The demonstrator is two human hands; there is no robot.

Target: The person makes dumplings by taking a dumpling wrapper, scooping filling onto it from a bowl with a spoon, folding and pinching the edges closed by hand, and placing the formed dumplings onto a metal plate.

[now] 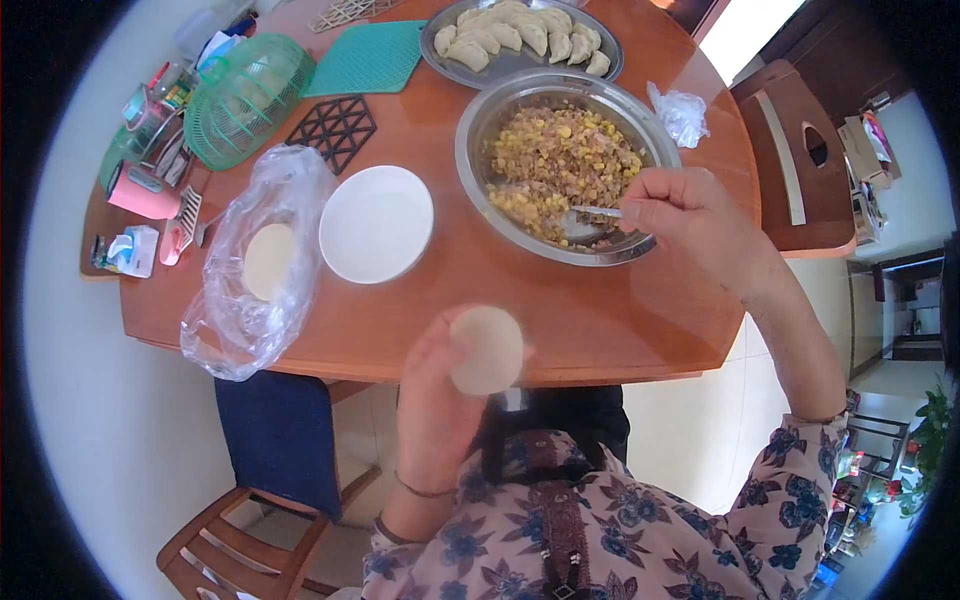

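Note:
A round, pale dumpling wrapper (487, 350) lies across the fingers of my left hand (437, 385), near the table's front edge. My left hand is slightly blurred, with the wrapper resting flat on it. My right hand (690, 215) is closed around the handle of a metal spoon (597, 211). The spoon's bowl dips into the dumpling filling (565, 160), a mix of minced meat and yellow corn bits. That filling sits in a large steel bowl (470, 160), under my right hand.
Behind the bowl, a metal tray (440, 72) carries several folded dumplings (515, 32). A white plate (377, 224) stands beside a plastic bag (235, 325) with round wrappers (268, 262). A black trivet (332, 132), teal mat (368, 57), green basket (240, 110) and crumpled plastic (680, 115) are also on the table.

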